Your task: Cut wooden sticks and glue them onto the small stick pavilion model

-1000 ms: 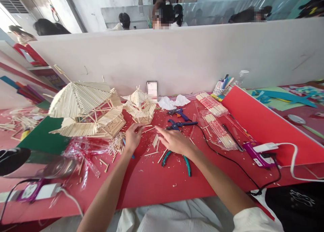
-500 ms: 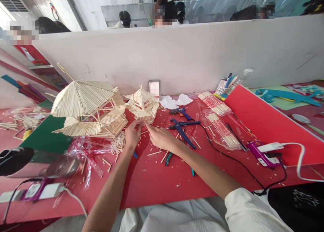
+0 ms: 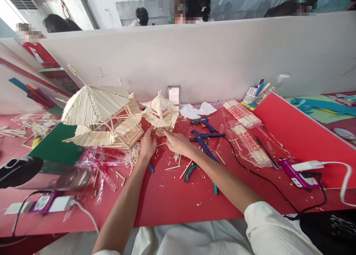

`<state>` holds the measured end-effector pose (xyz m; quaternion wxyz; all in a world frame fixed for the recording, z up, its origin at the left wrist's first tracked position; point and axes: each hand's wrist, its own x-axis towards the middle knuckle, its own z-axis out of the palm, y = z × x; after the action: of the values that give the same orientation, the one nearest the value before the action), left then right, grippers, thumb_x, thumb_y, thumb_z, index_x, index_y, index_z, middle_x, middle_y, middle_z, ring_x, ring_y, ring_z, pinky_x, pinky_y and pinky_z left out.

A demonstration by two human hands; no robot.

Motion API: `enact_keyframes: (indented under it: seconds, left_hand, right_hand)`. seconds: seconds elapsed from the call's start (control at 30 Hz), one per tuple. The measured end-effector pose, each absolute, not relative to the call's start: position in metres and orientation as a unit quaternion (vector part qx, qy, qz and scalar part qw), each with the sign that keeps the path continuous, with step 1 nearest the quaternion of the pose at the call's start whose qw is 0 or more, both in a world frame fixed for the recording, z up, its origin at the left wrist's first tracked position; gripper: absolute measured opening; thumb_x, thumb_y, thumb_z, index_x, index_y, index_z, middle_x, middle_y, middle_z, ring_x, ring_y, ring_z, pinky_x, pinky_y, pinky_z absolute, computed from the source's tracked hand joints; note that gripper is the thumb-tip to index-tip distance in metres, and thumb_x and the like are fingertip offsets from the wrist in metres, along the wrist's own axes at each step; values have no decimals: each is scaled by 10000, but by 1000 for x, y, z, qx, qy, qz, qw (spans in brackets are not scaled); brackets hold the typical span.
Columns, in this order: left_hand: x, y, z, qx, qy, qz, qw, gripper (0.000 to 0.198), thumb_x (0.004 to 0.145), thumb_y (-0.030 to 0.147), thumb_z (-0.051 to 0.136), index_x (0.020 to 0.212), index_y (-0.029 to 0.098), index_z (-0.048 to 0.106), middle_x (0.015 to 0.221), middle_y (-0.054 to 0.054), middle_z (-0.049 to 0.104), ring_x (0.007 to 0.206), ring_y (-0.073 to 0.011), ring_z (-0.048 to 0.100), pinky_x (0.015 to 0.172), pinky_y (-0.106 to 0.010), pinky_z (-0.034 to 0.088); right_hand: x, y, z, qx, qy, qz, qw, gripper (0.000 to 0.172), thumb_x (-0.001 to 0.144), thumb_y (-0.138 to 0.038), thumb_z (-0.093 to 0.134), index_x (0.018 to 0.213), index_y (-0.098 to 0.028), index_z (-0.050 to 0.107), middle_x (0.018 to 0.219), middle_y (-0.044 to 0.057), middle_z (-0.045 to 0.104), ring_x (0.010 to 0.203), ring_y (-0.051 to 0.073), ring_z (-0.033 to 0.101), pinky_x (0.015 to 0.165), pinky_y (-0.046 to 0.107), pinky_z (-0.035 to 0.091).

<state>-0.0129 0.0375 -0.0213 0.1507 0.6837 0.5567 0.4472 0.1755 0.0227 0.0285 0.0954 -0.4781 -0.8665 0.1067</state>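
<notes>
A small stick pavilion model (image 3: 160,113), with a pointed roof and a flared lower tier, stands on the red table at the middle. My left hand (image 3: 148,145) is at the left of its base, fingers slightly bent and apart. From the right, my right hand (image 3: 179,143) points its index finger at the front of the base, the other fingers curled under. Both fingertips look to be at the base; whether a tiny piece lies there cannot be made out. A larger stick pavilion model (image 3: 91,106) stands to the left on a green board (image 3: 59,147).
Blue cutters (image 3: 204,143), a glue gun (image 3: 204,123) and green-handled pliers (image 3: 190,172) lie right of the hands. Beyond are packs of sticks (image 3: 241,114), a red board (image 3: 294,136) and a purple power strip (image 3: 297,173). A bottle (image 3: 55,175) lies left. Stick scraps litter the table.
The view has shifted slightly, so the scene sits a little further right. My right index finger has moved up onto the small model's base, and my left fingers have drawn apart from it.
</notes>
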Motion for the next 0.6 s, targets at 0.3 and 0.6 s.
enact_keyframes:
  seconds: [0.3, 0.6]
  left_hand:
    - [-15, 40, -15, 670, 573, 431, 193, 398, 864, 167, 543, 1255, 192, 615, 1242, -124, 705, 1115, -272, 680, 989, -436, 526]
    - [-6, 50, -6, 665, 565, 439, 217, 296, 900, 351, 627, 1139, 181, 673, 1162, -140, 728, 1077, -283, 683, 958, -420, 512]
  right_hand:
    - [175, 26, 29, -480, -866, 110, 81, 651, 993, -206, 358, 1613, -112, 182, 1302, 201, 671, 1049, 295, 703, 846, 385, 515]
    - [176, 25, 34, -474, -870, 95, 94, 636, 972, -147, 379, 1594, -106, 251, 1269, 200, 688, 1096, 276, 691, 853, 354, 518]
